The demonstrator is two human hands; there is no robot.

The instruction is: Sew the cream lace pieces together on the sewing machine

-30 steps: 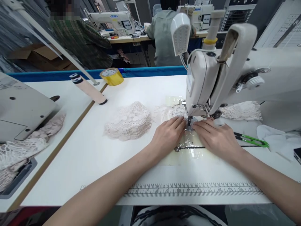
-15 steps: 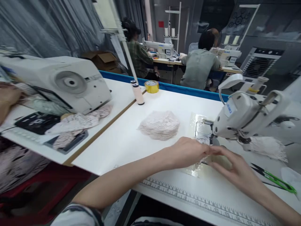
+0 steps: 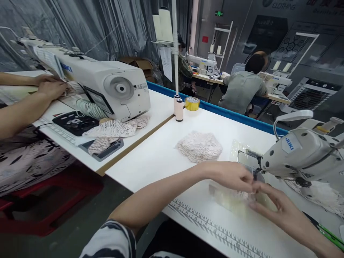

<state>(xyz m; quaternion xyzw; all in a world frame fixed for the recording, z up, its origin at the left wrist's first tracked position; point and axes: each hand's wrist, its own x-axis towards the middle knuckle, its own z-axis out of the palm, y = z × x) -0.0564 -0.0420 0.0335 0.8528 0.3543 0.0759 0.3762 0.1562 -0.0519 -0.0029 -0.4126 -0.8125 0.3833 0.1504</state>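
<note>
My left hand [image 3: 233, 176] is bent over just in front of the sewing machine's needle area, its fingers pressed together. Facing it, my right hand [image 3: 274, 200] has thumb and forefinger brought together at the left fingertips. Between and below them is a small piece of pale lace [image 3: 243, 194], blurred and partly covered by my fingers. The white sewing machine [image 3: 301, 150] stands just beyond both hands, its presser foot [image 3: 258, 172] close to my left fingertips. A stack of pale lace pieces [image 3: 199, 147] lies on the table left of the machine.
Green-handled thread snips [image 3: 329, 234] lie by my right forearm, more lace [image 3: 319, 195] behind it. Thread spools [image 3: 178, 109] and yellow tape [image 3: 192, 103] stand at the back. A printed ruler [image 3: 206, 225] runs along the front edge. At left, a co-worker's hands [image 3: 51, 86] are at another machine [image 3: 107, 86].
The view has swung left, so the scene sits further right in the picture. The lace piece now shows below my left hand, no longer beyond it. A co-worker's hands have come into view.
</note>
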